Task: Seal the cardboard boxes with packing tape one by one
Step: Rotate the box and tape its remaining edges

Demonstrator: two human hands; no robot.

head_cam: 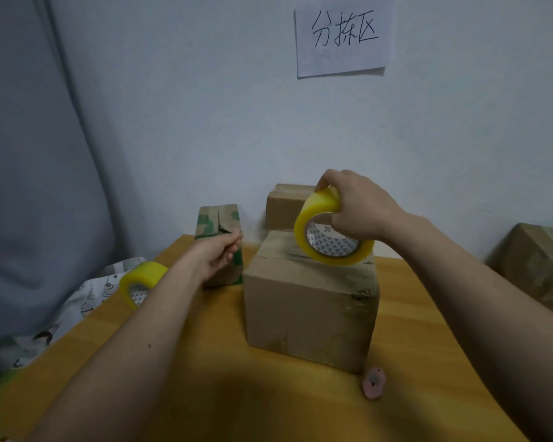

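Tape roll (pixel 329 231) sits in the right hand (pixel 358 205), its grip wrapped over the rim, just above the brown box (pixel 307 301) at frame centre on the surface (pixel 205 378). Left hand (pixel 217 253), centre-left, seems to pinch the pulled end.

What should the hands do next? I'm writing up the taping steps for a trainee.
Probably lower the tape roll in the right hand onto the brown box top: the roll hovers over its unsealed seam, and the left hand seems to pinch something unseen, perhaps the tape end.
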